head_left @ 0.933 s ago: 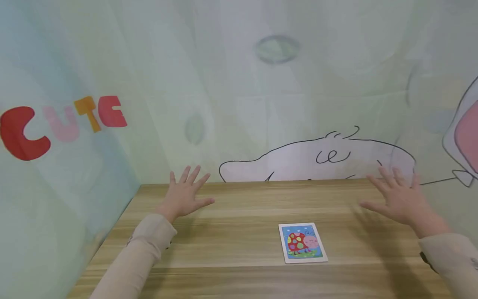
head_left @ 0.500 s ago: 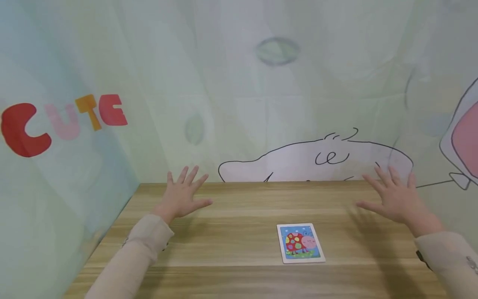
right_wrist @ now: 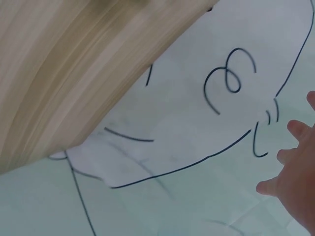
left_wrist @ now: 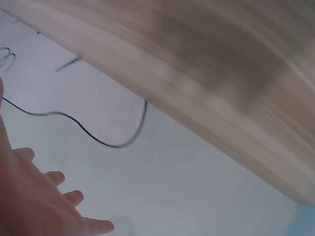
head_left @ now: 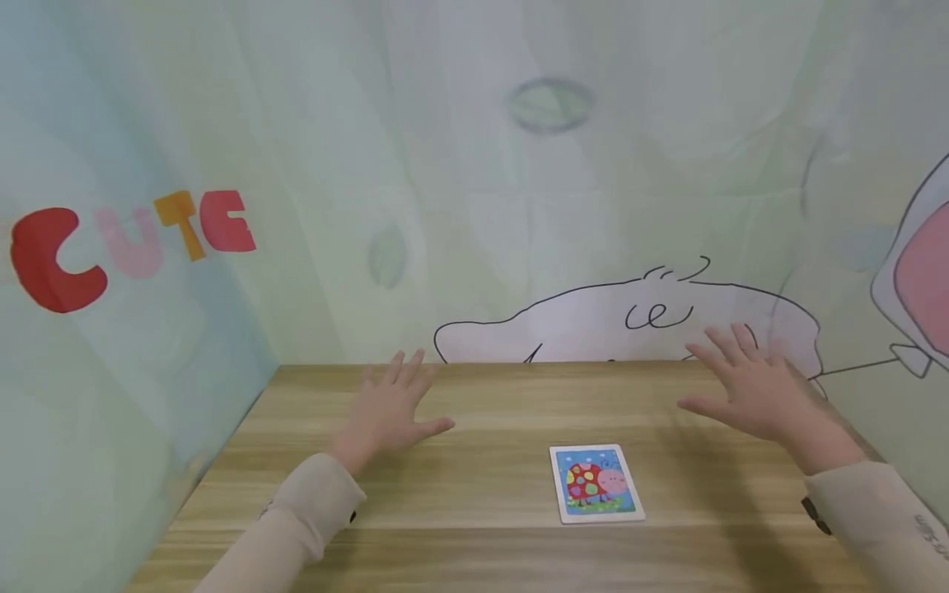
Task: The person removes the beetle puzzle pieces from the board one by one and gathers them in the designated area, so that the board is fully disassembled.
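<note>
A white-bordered picture card (head_left: 597, 484) with a red spotted ladybug on a blue ground lies face up on the wooden table (head_left: 445, 560). To its left, my left hand (head_left: 389, 412) hovers over the table with fingers spread and holds nothing. My right hand (head_left: 764, 403) is raised on the other side, fingers also spread, its shadow falling on the wood. Neither hand touches the card. In the left wrist view, the left hand (left_wrist: 34, 196) shows at the lower left corner; the right wrist view has the right hand (right_wrist: 295, 172) at its right edge.
Behind the table hangs a pale green curtain (head_left: 460, 206) with a black-outlined cartoon animal (head_left: 578, 321). Red, pink and orange letters (head_left: 55, 263) reading CUTE mark the left side. A pink balloon drawing (head_left: 927, 272) is at the right.
Both hands have moved inward: the left a little to the right and nearer, the right leftward. The card stays in its place on the table.
</note>
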### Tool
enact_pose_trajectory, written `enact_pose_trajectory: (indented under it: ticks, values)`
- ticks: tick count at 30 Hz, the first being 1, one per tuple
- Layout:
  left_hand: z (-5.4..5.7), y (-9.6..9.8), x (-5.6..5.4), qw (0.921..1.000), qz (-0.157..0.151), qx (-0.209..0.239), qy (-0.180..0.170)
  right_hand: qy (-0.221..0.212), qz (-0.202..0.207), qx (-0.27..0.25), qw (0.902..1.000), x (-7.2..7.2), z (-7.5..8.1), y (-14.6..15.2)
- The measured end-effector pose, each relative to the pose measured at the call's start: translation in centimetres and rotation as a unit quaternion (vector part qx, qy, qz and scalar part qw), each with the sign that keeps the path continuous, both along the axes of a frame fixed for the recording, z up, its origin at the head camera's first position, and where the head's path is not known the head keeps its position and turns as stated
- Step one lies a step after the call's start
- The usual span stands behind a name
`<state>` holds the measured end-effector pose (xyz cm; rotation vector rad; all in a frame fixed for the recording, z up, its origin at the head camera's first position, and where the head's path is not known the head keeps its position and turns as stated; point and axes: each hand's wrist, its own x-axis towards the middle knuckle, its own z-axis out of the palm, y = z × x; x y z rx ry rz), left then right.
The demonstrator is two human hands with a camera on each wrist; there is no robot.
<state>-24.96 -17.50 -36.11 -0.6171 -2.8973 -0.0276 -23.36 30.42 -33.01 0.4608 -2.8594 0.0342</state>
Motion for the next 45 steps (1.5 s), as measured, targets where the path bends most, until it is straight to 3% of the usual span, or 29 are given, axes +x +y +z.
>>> enact_pose_trajectory:
  ticks: [6,14,20,28,38,45]
  values:
    - [-2.2,2.7,1.5,0.9989,-0.017,0.044,0.004,-0.012,0.031,-0.029,0.999,0.2,-0.6,-2.5]
    - [-3.9,6.9,3.2,0.9906,-0.028,0.121,-0.057,-0.001,0.057,-0.052,0.997,0.3,-2.3,-5.3]
    - [-4.5,9.5,3.4,0.9877,-0.033,0.128,-0.084,0.008,0.082,-0.062,0.9947,0.3,-3.5,-7.1]
    - [-5.5,12.1,3.4,0.9895,-0.043,0.104,-0.09,-0.02,0.099,-0.095,0.9904,0.0,-5.0,-9.3]
    - [-6.0,13.6,3.3,0.9876,-0.053,0.102,-0.108,-0.026,0.124,-0.094,0.9875,-0.5,-6.5,-11.0]
    - [-6.4,14.3,3.2,0.9861,-0.05,0.084,-0.134,-0.058,0.135,-0.113,0.9826,-0.7,-7.6,-11.4]
